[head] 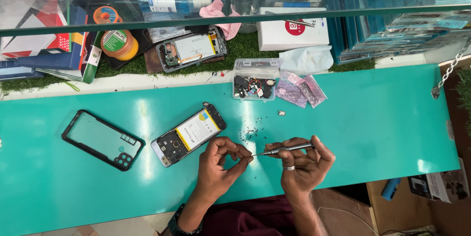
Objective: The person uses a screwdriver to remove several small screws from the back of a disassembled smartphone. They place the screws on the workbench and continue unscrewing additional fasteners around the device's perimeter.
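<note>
Teal bench [343, 118]: our right hand [306, 165] pinches the screwdriver [284, 150], left hand [223, 160] pinches at its tip; opened phone [189, 135] just beyond. Best kept steady.

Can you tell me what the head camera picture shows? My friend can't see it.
Two hands meet over a teal counter: the right hand holds a small screwdriver, its tip at the left hand fingertips. An opened phone lies beside them.

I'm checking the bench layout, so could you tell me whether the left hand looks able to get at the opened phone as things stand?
Probably yes. The left hand is pinched at the screwdriver tip, right beside the opened phone, with only bare green table between them and nothing in the way.
</note>
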A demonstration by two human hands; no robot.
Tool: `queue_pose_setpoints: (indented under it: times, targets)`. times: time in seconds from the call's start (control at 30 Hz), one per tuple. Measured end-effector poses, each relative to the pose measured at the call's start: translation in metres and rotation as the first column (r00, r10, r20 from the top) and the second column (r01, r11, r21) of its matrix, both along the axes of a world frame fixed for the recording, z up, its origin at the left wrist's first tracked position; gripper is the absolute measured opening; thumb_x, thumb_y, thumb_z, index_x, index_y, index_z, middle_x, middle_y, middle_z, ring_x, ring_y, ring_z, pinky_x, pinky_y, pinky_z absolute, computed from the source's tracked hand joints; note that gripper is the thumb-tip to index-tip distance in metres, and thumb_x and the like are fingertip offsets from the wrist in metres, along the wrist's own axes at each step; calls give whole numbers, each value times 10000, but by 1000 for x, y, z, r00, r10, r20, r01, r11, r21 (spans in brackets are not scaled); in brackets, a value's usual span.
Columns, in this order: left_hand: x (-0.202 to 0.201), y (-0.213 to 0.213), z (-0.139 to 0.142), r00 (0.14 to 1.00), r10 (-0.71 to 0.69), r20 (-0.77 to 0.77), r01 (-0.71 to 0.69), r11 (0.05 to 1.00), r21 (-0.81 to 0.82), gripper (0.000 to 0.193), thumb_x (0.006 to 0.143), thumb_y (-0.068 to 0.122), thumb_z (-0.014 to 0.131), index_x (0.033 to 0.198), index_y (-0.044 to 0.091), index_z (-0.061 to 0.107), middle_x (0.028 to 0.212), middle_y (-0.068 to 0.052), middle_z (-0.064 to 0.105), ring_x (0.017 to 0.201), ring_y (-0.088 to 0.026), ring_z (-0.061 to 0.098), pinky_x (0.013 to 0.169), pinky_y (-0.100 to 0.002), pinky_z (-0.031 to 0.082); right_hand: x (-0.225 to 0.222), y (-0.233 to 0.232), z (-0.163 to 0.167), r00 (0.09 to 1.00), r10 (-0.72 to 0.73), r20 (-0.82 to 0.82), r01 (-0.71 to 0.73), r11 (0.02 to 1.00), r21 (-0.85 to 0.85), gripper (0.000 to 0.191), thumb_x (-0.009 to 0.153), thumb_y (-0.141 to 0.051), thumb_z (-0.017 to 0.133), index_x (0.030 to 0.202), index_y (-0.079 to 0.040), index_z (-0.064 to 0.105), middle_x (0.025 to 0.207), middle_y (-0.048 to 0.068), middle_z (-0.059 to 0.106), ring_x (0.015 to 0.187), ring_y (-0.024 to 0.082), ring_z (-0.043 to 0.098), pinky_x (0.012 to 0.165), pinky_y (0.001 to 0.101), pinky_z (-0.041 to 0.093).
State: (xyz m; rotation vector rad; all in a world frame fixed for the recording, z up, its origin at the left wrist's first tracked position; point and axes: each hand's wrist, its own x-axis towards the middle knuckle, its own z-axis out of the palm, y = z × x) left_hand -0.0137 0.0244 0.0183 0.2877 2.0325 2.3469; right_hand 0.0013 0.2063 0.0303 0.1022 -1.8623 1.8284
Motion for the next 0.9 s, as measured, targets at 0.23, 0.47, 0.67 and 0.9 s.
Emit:
queue_pose_setpoints:
  times: [0.23,0.47,0.67,0.9]
  targets:
    - [-12,-15,9,990,39,-137,-77,955,-286,335,852,-31,797,1058,35,541,985,-69,792,833,-102,726,712,-261,561,-20,-3,6,968,238,-84,-206,937,282,736,982,147,626,1518,-121,200,1115,228,688,961,301,797,792,369,712]
    - [-38,-43,18,998,39,39,-24,947,-320,238,910,-26,672,1066,24,500,1030,-76,796,831,-108,715,679,-258,568,-68,-22,0,893,437,-112,-384,867,318,716,967,229,590,1516,-91,261,1140,201,664,1044,282,773,854,355,673]
    - [-78,-60,6,983,33,183,23,956,-294,157,973,-43,553,1074,13,446,1068,-96,799,761,-100,616,622,-266,492,-119,-44,-16,919,394,-14,-345,822,453,603,963,165,653,1439,-38,343,1114,182,686,1044,265,774,851,345,668]
    - [-92,-65,-8,986,40,163,28,917,-399,168,944,-30,548,1059,3,432,1016,-115,797,717,-137,692,618,-288,525,-134,-51,-27,899,437,30,-394,777,491,584,947,152,665,1419,-27,372,1106,183,680,1049,267,770,855,356,674]
